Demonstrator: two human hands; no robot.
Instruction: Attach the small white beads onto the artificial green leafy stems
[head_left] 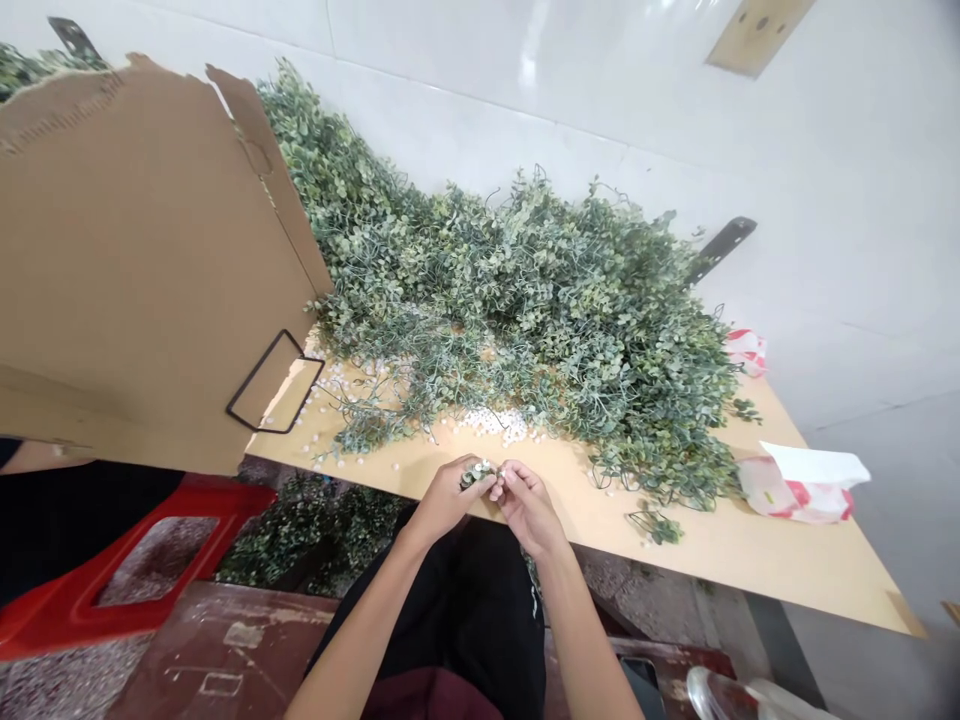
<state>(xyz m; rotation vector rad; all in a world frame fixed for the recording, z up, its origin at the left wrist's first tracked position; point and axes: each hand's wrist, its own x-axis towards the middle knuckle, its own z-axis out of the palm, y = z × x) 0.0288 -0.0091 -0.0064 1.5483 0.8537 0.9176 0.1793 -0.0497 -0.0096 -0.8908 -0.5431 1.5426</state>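
Left hand [444, 502], right hand [531, 510] together — clamped on a small leaf sprig [478, 474], above the tabletop [750, 560]

and there, the sprig [478, 474] pinched between left hand [448, 500] and right hand [529, 510] is too small to read, while the cardboard panel [142, 260] hides the foliage [525, 310] at its left end!

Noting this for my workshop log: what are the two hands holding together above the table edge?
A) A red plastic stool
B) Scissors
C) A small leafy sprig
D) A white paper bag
C: the left hand and right hand pinch a small leafy sprig just off the tabletop.
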